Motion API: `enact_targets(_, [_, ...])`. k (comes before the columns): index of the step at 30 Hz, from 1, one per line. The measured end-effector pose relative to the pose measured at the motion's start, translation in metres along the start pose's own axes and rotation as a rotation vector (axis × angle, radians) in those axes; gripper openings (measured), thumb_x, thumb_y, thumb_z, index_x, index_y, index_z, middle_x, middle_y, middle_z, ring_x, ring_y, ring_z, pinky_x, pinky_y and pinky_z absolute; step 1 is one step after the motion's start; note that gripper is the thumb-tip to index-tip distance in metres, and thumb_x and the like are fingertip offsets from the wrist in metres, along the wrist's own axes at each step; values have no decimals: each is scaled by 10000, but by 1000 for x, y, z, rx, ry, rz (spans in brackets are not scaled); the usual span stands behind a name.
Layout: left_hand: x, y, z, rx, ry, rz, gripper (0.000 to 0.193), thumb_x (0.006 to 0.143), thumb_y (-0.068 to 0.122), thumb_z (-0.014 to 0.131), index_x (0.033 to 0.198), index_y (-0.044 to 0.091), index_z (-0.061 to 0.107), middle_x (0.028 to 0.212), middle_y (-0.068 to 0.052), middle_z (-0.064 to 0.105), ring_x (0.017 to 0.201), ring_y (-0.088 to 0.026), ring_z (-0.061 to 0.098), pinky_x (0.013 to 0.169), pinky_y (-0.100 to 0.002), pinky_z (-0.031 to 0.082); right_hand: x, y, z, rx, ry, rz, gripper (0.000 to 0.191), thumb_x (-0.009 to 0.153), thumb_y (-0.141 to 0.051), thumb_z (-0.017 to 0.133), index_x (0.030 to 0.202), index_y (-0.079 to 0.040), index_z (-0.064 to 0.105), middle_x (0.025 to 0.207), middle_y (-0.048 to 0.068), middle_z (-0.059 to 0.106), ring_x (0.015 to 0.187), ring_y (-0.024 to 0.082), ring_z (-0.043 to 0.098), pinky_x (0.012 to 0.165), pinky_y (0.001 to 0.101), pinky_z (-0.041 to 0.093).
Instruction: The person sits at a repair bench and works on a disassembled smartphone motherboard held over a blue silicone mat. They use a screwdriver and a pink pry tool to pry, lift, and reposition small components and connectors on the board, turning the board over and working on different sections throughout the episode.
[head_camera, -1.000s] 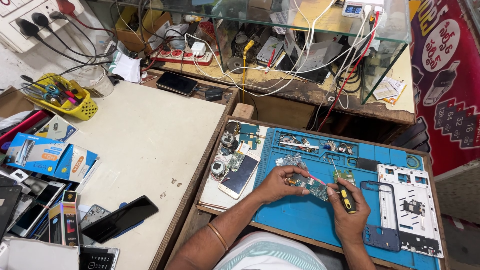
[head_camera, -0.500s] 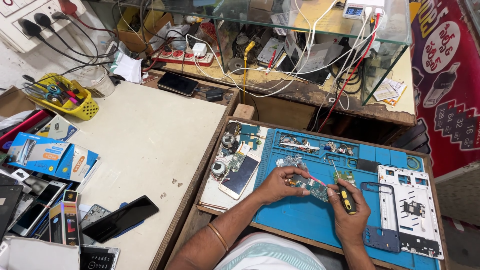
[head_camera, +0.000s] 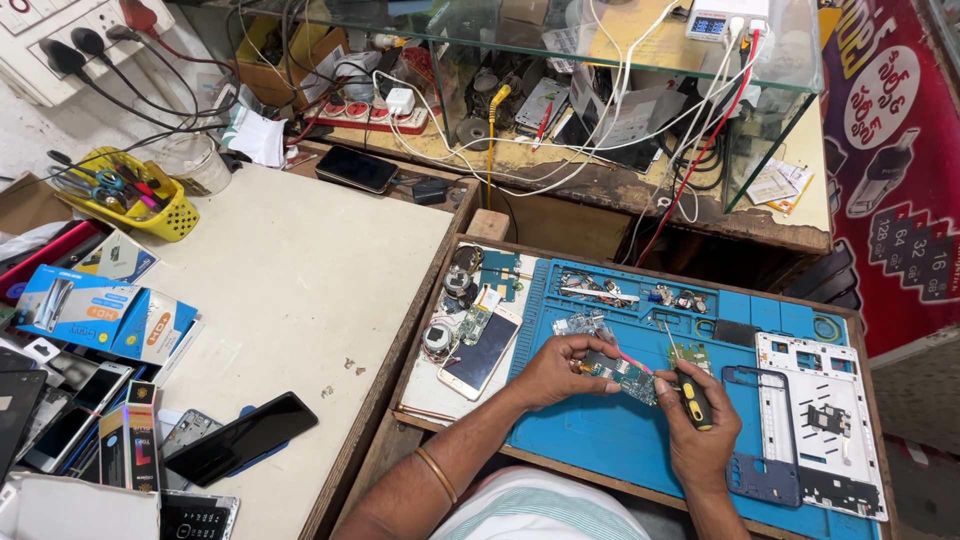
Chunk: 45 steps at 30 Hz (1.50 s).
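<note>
Looking down from the head camera, the view took in a blue silicone repair mat (head_camera: 600, 440) lying in a shallow wooden tray (head_camera: 420, 340). The left hand (head_camera: 555, 370) pinched a small green phone circuit board (head_camera: 628, 378) between thumb and fingertips, fingers curled closed on its left end, holding it just above the middle of the mat. The right hand (head_camera: 695, 425) was wrapped tight around a short black-and-yellow screwdriver (head_camera: 690, 395), its thin shaft angled up away from the board. The mat's moulded compartments along the far edge held small metal parts and a pair of tweezers (head_camera: 600, 295); exactly which parts could not be told. On the mat's right side lay a white plastic phone mid-frame (head_camera: 815, 400) and a dark blue phone frame (head_camera: 755, 475). Left of the mat rested a white-faced phone (head_camera: 480, 350) beside loose round components. On the pale table (head_camera: 300, 270) further left, a yellow perforated plastic basket (head_camera: 150, 205) held scissors and hand tools, and a black phone (head_camera: 240, 440) lay near blue cardboard boxes (head_camera: 100, 315). A glass case (head_camera: 600, 70) behind held tangled cables.
</note>
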<state>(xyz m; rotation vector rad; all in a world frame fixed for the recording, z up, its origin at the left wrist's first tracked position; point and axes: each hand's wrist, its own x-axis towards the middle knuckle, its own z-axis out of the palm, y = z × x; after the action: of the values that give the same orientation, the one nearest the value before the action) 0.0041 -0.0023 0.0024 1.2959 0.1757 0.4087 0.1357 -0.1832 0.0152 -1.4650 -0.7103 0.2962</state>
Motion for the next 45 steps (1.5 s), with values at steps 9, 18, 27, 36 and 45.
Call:
enact_targets(9, [0, 0, 0, 8, 2, -9, 410, 787, 36, 862, 1162, 28, 694, 1355, -96, 605, 1164, -198, 676, 929, -309, 663, 0, 0, 0, 8, 1, 4, 375, 929, -50, 717, 1289, 9, 634, 1093, 157, 737, 958, 167, 724, 780, 288, 637])
enact_targets(18, [0, 0, 0, 25, 15, -31, 421, 782, 44, 871, 1165, 27, 695, 1323, -112, 631, 1140, -197, 687, 923, -302, 661, 0, -2, 0, 1, 1, 11, 374, 928, -54, 720, 1287, 7, 639, 1093, 156, 737, 943, 164, 721, 775, 285, 631])
enact_targets(27, [-1, 1, 0, 46, 16, -14, 429, 785, 56, 878, 1172, 28, 696, 1288, -93, 660, 1125, -185, 688, 950, -294, 640, 0, -3, 0, 7, 0, 11, 372, 928, -53, 717, 1287, 6, 637, 1085, 157, 740, 951, 168, 724, 784, 286, 632])
enact_targets(36, [0, 2, 1, 24, 14, -19, 423, 785, 42, 869, 1168, 15, 691, 1277, -102, 656, 1122, -189, 691, 916, -301, 657, 1, -3, 0, 1, -2, 12, 375, 926, -58, 719, 1287, 4, 638, 1087, 152, 736, 956, 167, 722, 780, 283, 632])
enact_targets(45, [-1, 2, 1, 2, 7, -26, 420, 792, 43, 864, 1171, 12, 687, 1316, -109, 630, 1137, -198, 687, 914, -307, 664, 0, -2, 0, 3, 0, 20, 371, 923, -54, 720, 1281, 4, 641, 1082, 154, 733, 945, 166, 720, 768, 282, 633])
